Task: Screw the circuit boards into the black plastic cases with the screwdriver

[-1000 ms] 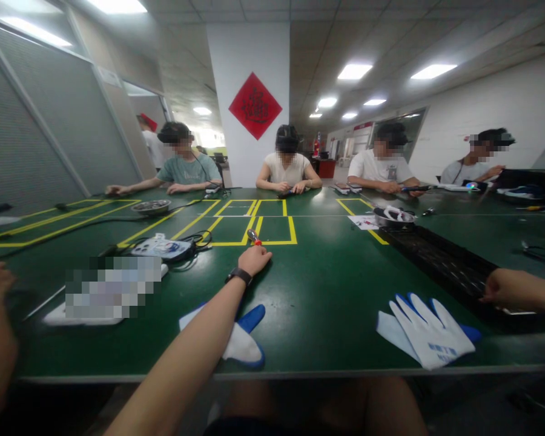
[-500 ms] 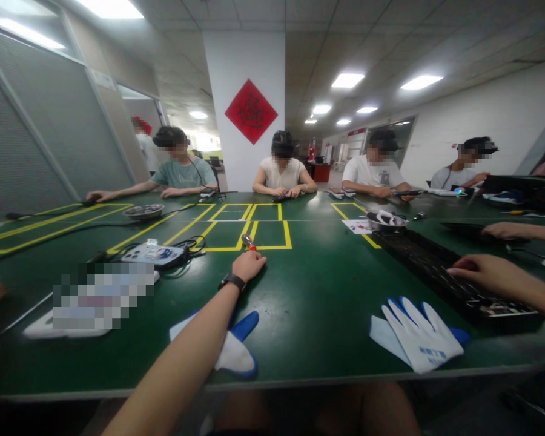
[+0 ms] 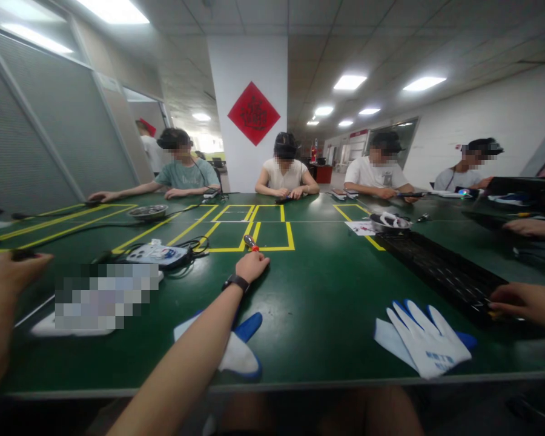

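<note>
My left hand, with a black watch on the wrist, reaches out over the green table and rests on it. Its fingers are closed round a small red and silver tool that sticks up towards the yellow taped squares. My forearm lies over a white and blue glove. My right hand is not in view. A second white and blue glove lies near the front edge at the right.
A phone with cables and a blurred flat item lie at the left. A long black keyboard runs along the right, with another person's hand on it. A neighbour's hand is at the far left. Several people sit opposite.
My left hand has stayed in place with the tool. The neighbour's hand at the left has risen into view. The hands at the right have shifted along the keyboard.
</note>
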`<state>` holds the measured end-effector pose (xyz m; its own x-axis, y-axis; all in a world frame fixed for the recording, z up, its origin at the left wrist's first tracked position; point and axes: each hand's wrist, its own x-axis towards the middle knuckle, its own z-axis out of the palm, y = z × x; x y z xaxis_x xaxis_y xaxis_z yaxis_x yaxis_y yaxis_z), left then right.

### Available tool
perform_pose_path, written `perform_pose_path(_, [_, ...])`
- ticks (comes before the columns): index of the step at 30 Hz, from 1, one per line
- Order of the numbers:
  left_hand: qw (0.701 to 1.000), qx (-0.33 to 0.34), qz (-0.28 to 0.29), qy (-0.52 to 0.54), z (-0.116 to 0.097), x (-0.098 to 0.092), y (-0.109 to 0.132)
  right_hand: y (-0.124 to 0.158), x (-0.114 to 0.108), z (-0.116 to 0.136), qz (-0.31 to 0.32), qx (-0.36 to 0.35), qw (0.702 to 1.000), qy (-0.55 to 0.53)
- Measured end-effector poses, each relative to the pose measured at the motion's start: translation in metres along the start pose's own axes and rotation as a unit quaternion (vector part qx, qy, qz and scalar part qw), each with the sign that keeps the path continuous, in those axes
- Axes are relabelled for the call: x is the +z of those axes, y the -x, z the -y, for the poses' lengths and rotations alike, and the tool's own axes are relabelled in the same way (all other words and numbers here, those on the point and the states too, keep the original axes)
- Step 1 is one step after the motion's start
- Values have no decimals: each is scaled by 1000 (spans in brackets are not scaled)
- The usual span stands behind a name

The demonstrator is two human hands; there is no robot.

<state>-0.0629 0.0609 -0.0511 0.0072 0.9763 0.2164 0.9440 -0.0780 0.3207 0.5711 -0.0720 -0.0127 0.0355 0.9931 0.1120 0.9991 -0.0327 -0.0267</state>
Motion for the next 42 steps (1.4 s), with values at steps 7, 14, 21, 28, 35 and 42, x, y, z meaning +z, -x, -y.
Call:
perform_pose_path(7, [1000, 3, -5, 2, -1, -1, 1, -13, 11, -23, 62, 21, 998, -15])
perform_pose_path(14, [1000, 10, -5, 3, 0, -1, 2, -18, 12, -24, 67, 49, 996, -34])
perform_pose_path(21, [1000, 5, 0, 0, 1, 0, 0, -18, 17, -20, 45, 64, 996, -47])
perform_pose_path(28, [1000, 6, -3, 3, 3, 2, -1, -27, 11, -14, 65, 58, 994, -66])
perform_pose_path(35, [1000, 6, 0, 8, 1, 0, 1, -49, -2, 14, 7, 62, 997, -47])
perform_pose_path(42, [1000, -2, 2, 18, -1, -3, 3, -45, 2, 26, -77, 49, 995, -39])
